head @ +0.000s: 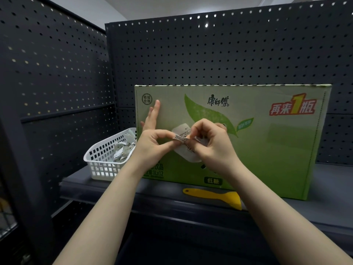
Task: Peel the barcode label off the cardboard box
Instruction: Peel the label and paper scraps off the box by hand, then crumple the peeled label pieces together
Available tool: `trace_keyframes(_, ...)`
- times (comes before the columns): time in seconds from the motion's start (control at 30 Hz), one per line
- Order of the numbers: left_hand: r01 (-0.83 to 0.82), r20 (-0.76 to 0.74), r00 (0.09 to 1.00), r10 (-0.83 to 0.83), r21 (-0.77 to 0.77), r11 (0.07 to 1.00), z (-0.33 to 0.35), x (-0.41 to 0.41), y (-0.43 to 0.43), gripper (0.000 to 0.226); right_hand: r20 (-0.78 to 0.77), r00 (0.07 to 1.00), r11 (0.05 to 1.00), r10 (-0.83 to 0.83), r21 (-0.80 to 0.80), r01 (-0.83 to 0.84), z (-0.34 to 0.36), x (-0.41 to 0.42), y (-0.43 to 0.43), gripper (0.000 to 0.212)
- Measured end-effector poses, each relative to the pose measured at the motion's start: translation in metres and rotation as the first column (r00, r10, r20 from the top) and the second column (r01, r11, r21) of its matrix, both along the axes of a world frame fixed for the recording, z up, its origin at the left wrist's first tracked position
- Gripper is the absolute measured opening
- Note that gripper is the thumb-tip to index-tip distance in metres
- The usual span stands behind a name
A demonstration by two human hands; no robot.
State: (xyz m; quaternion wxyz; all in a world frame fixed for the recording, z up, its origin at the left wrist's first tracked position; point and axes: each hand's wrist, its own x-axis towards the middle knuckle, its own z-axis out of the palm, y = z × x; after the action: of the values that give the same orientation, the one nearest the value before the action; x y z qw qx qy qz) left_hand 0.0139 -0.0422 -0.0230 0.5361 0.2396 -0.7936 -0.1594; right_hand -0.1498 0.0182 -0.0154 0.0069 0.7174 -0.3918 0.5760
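Right now both hands pinch the barcode label [183, 139]: left hand [152, 144] nipping its lifted edge between thumb and forefinger, right hand [212, 144] closed on the curled part. Most of it still clings to the front of the cardboard box [267, 142] on the shelf [324, 188]. Best pull low and slow, close to the face, so the paper doesn't tear

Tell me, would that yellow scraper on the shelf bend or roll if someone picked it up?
The yellow scraper looks like flat moulded plastic, so probably fairly stiff and light. Lying flat on the shelf, it seems unlikely to roll, though it might slide if nudged.
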Motion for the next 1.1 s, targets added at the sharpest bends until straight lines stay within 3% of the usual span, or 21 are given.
trace_keyframes(0.33, 0.024, -0.021, 1.0, -0.022, 0.066, 0.998, 0.006, 0.002, 0.014, 0.009, 0.112, 0.978, 0.985, 0.174, 0.002, -0.175, -0.001, 0.001, 0.011, 0.026)
trace_keyframes(0.47, -0.03, -0.066, 0.997, 0.033, 0.057, 0.998, 0.012, -0.002, 0.02, 0.014, 0.029, 0.991, 0.992, 0.128, 0.006, -0.129, -0.004, 0.004, 0.017, 0.033)
trace_keyframes(0.57, -0.006, -0.103, 0.995, 0.01, 0.035, 0.999, 0.016, -0.006, 0.027, 0.013, -0.034, 0.998, 0.992, 0.043, -0.114, -0.047, -0.003, 0.003, 0.023, 0.036)
trace_keyframes(0.67, 0.11, -0.196, 0.976, -0.09, 0.093, 0.99, 0.021, -0.006, 0.037, 0.012, 0.1, 0.994, 0.982, -0.043, -0.179, 0.06, 0.007, -0.006, 0.03, 0.035)
trace_keyframes(0.77, 0.154, -0.226, 0.967, -0.114, 0.171, 0.973, 0.023, -0.009, 0.047, 0.015, 0.142, 0.966, 0.911, -0.215, -0.326, 0.251, 0.014, -0.015, 0.038, 0.026)
trace_keyframes(0.87, 0.165, -0.269, 0.957, -0.105, 0.21, 0.964, 0.023, -0.017, 0.05, 0.032, 0.06, 0.936, 0.816, -0.346, -0.473, 0.332, 0.011, -0.009, 0.048, 0.011)
trace_keyframes(0.97, 0.165, -0.303, 0.948, -0.096, 0.21, 0.964, 0.025, -0.027, 0.051, 0.039, 0.022, 0.942, 0.841, -0.336, -0.444, 0.311, 0.006, -0.001, 0.053, 0.011)
trace_keyframes(1.1, 0.241, -0.378, 0.917, -0.128, 0.27, 0.932, 0.029, -0.036, 0.055, 0.019, 0.09, 0.935, 0.897, -0.343, -0.265, 0.354, 0.005, 0.0, 0.049, 0.019)
